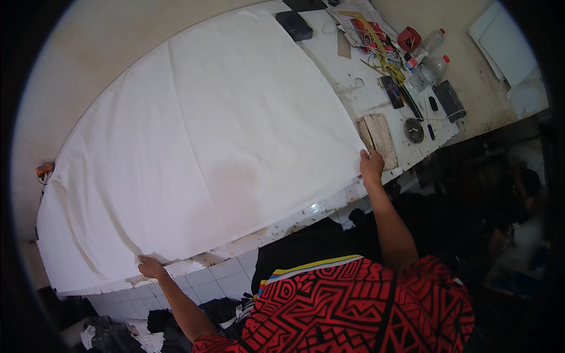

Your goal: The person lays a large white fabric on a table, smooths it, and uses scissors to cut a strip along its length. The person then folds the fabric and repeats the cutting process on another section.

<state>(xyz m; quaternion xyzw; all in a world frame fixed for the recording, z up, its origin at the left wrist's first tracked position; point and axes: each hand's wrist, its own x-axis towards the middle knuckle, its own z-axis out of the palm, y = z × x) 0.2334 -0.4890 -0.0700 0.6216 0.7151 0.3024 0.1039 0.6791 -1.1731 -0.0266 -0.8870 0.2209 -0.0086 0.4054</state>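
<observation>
A large white cloth [259, 112] lies spread over the long table, with soft creases running across it and loose folds toward the left end. My left hand [152, 266] pinches its near edge at the left, where the fabric puckers. Out to the right, my right hand [371, 166] has its fingers closed on the cloth's near right corner. Just beside that hand lies a worn, pale rectangular block [379, 138] with a dark line along it.
The table's bare right end bears a phone [391, 92], a round ashtray [414, 130], a yellow tape measure [393, 72], clear bottles [434, 41] with red caps, and papers. A dark block [294, 25] touches the cloth's far side. Dark garments [306, 247] lie below the near edge.
</observation>
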